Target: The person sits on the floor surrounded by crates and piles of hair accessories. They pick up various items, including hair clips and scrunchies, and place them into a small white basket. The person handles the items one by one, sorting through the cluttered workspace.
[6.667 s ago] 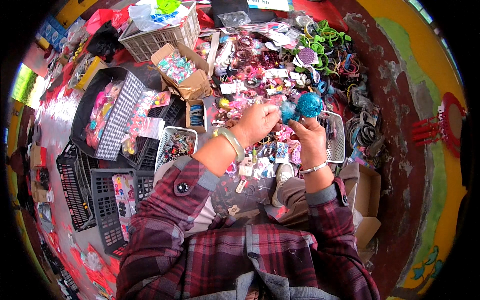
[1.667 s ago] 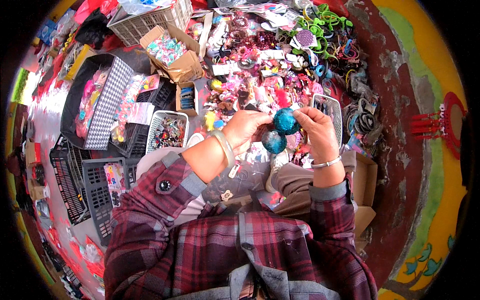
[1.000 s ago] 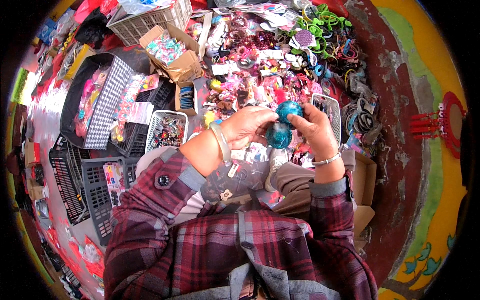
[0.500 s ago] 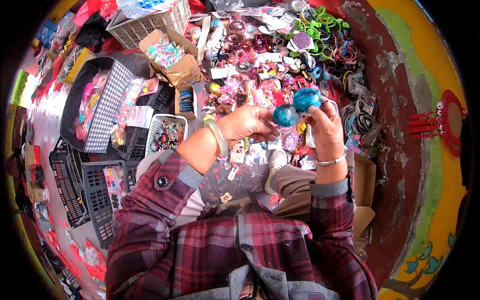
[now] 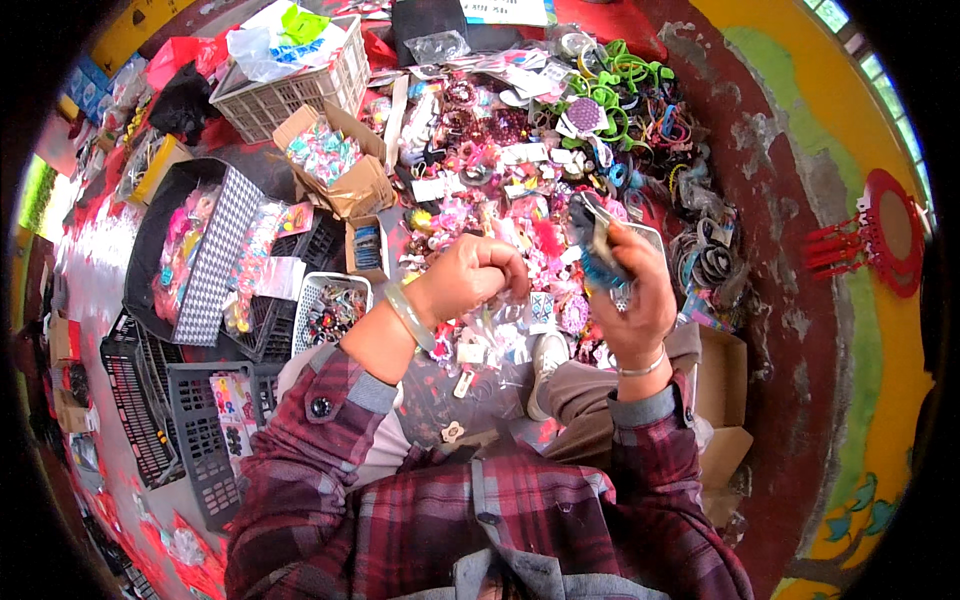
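Observation:
My right hand [image 5: 637,300] is raised over the right part of a heap of hair accessories [image 5: 490,150]. Its fingers are closed on a fluffy blue hair accessory [image 5: 603,268], smeared by motion, with a darker part at the top. To its left, my left hand [image 5: 470,280] hovers over the near part of the heap with curled fingers. Whatever those fingers pinch, if anything, cannot be made out. Below and between the hands lie clear plastic packets and a small blue-and-white patterned card [image 5: 541,307].
At the left stand a white basket [image 5: 312,300] of small pieces, a houndstooth box [image 5: 215,265], and dark crates [image 5: 205,440]. Cardboard boxes [image 5: 365,195] and a beige crate [image 5: 345,65] are farther back. Green headbands [image 5: 625,75] pile at the far right. An open carton [image 5: 735,370] sits by my right leg.
The two hands have moved apart. My left hand let go of the fluffy blue accessory and curled its fingers; my right hand turned and lowered slightly with the accessory.

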A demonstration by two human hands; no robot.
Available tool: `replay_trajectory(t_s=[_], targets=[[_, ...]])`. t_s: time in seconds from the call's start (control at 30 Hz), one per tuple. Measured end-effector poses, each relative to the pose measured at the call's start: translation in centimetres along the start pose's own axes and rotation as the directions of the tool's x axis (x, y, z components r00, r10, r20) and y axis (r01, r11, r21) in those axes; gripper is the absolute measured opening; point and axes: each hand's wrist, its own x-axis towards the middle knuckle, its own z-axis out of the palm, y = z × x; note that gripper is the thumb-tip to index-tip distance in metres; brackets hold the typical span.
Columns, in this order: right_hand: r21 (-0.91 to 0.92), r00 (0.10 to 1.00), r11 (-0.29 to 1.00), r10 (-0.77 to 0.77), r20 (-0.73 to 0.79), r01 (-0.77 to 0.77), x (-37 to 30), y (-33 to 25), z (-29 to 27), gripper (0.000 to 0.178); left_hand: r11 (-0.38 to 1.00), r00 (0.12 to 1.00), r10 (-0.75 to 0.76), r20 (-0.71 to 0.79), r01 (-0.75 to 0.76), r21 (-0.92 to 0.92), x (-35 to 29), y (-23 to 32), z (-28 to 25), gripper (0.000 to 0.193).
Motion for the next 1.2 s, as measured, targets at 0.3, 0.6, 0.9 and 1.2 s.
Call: replay_trajectory(t_s=[0.3, 0.6, 0.9, 1.2], targets=[[-0.158, 0.934, 0.929, -0.304, 0.187, 0.334, 0.2, -2.6, 1.0, 0.038, 0.858, 0.993, 0.096, -0.066, -0.116, -0.501, -0.1, 0.5, -0.9, 0.057], [-0.096, 0.944, 0.969, -0.196, 0.267, 0.229, 0.0, -2.4, 1.8, 0.027, 0.861, 0.999, -0.005, -0.04, -0.016, -0.509, -0.2, 1.1, -0.9, 0.047], [0.122, 0.964, 0.962, 0.227, 0.138, -0.244, -0.6, -0.6, 2.1, 0.035, 0.898, 0.986, -0.079, -0.149, 0.005, -0.44, 0.1, 0.8, -0.7, 0.034], [0.175, 0.902, 0.885, 0.419, 0.105, -0.431, -0.7, 0.4, 3.2, 0.017, 0.966, 0.999, -0.017, -0.038, 0.006, -0.259, 1.1, -2.2, 0.5, 0.033]])
